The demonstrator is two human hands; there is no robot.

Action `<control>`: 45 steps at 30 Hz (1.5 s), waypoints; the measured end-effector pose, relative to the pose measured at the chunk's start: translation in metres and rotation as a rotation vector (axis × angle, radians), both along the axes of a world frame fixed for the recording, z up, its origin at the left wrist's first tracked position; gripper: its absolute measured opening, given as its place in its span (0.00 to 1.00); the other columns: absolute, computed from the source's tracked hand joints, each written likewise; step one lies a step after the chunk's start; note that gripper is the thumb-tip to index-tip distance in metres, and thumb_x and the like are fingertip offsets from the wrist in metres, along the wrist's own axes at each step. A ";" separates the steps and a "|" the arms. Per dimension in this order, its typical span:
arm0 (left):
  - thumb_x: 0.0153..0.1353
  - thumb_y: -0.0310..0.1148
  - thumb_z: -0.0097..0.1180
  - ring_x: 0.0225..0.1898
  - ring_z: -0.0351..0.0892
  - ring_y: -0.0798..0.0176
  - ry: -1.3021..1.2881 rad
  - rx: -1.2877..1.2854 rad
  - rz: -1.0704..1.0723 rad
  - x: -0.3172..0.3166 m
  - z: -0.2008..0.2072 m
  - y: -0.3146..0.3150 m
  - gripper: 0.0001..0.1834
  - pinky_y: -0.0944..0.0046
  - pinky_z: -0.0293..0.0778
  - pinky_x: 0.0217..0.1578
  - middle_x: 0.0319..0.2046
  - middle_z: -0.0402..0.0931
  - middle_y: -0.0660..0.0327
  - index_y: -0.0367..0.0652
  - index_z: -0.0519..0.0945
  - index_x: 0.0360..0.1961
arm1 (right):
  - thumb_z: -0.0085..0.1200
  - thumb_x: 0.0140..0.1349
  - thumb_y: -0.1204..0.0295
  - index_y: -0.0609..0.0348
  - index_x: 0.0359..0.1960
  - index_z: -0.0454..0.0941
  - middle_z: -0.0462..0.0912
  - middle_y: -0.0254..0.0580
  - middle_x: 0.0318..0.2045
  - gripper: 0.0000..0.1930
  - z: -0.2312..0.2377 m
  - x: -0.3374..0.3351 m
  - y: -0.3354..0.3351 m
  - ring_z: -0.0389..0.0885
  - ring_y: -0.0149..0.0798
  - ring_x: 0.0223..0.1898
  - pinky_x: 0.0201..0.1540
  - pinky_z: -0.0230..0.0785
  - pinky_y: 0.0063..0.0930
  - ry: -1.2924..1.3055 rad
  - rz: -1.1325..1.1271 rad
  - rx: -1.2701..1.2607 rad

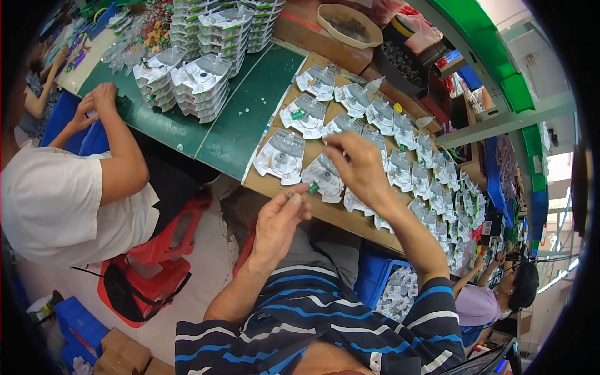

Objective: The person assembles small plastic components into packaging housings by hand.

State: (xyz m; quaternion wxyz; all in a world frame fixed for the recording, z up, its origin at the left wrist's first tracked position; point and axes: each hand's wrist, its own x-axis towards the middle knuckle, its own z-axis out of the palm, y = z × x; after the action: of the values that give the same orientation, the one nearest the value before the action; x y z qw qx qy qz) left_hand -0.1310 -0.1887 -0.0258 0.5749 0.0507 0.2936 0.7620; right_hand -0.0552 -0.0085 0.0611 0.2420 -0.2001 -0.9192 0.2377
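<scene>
Small green part (pixel 314 187), whitish housing (pixel 324 173), apparently just beneath

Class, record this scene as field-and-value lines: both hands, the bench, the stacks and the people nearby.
Left hand: close to a small green part; grip unclear
Right hand: above the housings, curled; contents unclear
Bench: brown board bearing rows of silvery-white housings
Stacks: more housings on the green surface, left of the board
People: white top at left, lilac top at right

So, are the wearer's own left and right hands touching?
Apart: the head view shows a white unit through the gap between the left hand and right hand.
</scene>
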 end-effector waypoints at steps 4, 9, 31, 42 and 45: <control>0.71 0.32 0.48 0.42 0.78 0.64 0.048 0.017 -0.077 -0.010 0.014 0.003 0.19 0.65 0.74 0.45 0.44 0.77 0.55 0.32 0.70 0.59 | 0.58 0.57 0.78 0.61 0.37 0.79 0.79 0.45 0.33 0.07 -0.015 -0.036 0.050 0.80 0.48 0.33 0.34 0.73 0.35 -0.080 0.077 0.183; 0.73 0.31 0.43 0.48 0.79 0.56 0.010 0.044 -0.051 -0.020 0.013 0.006 0.15 0.60 0.76 0.47 0.50 0.76 0.45 0.35 0.66 0.56 | 0.59 0.53 0.78 0.59 0.33 0.79 0.76 0.41 0.38 0.06 -0.037 -0.063 0.077 0.76 0.47 0.43 0.45 0.69 0.38 -0.262 0.237 0.341; 0.72 0.32 0.45 0.63 0.67 0.56 0.014 0.092 0.187 -0.015 0.030 0.019 0.20 0.56 0.63 0.64 0.60 0.69 0.49 0.37 0.65 0.62 | 0.50 0.69 0.59 0.64 0.35 0.81 0.83 0.41 0.24 0.18 0.020 -0.003 -0.005 0.83 0.35 0.26 0.30 0.73 0.28 -0.358 0.023 -0.751; 0.72 0.30 0.43 0.59 0.69 0.60 0.029 0.141 0.163 0.009 0.035 0.023 0.21 0.58 0.65 0.62 0.62 0.67 0.48 0.35 0.64 0.63 | 0.46 0.73 0.59 0.65 0.40 0.78 0.81 0.36 0.28 0.18 0.000 0.032 -0.041 0.80 0.26 0.24 0.20 0.67 0.15 -0.124 -0.029 -1.280; 0.71 0.30 0.45 0.62 0.68 0.54 0.002 0.126 0.149 0.011 0.035 0.026 0.22 0.56 0.64 0.63 0.62 0.66 0.44 0.33 0.64 0.64 | 0.53 0.69 0.67 0.64 0.40 0.78 0.81 0.38 0.28 0.11 0.001 0.034 -0.043 0.81 0.29 0.25 0.21 0.69 0.19 -0.053 -0.089 -1.034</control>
State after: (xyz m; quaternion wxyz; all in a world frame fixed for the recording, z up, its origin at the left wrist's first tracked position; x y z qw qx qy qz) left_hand -0.1202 -0.1628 0.0097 0.5120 0.0656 0.2484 0.8197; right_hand -0.0212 -0.0520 0.0620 0.0983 -0.3384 -0.6781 0.6450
